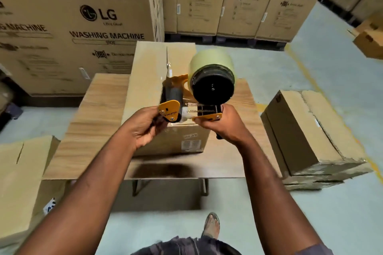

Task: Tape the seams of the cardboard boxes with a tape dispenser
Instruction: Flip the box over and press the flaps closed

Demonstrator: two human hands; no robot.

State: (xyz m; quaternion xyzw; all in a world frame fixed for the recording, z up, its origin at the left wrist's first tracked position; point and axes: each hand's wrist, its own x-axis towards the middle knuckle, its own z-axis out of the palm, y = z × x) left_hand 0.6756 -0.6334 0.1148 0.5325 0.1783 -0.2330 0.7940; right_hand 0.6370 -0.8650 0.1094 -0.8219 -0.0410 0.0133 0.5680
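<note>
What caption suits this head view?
Left hand and right hand hold a yellow-and-black tape dispenser over a brown cardboard box on a wooden table.

Washing-machine cartons [248, 2] line the back wall on dark pallets [232, 39]. A wooden table [93, 130] stands on grey floor [310, 213], with a yellow line [298, 62] at right.

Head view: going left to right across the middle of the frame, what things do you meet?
A cardboard box at the left edge → left hand → tape dispenser → right hand → stacked boxes on the floor.

Short purplish sleeve [310, 251]; dark checked garment [186, 247]; strapped sandal [211, 226].
</note>
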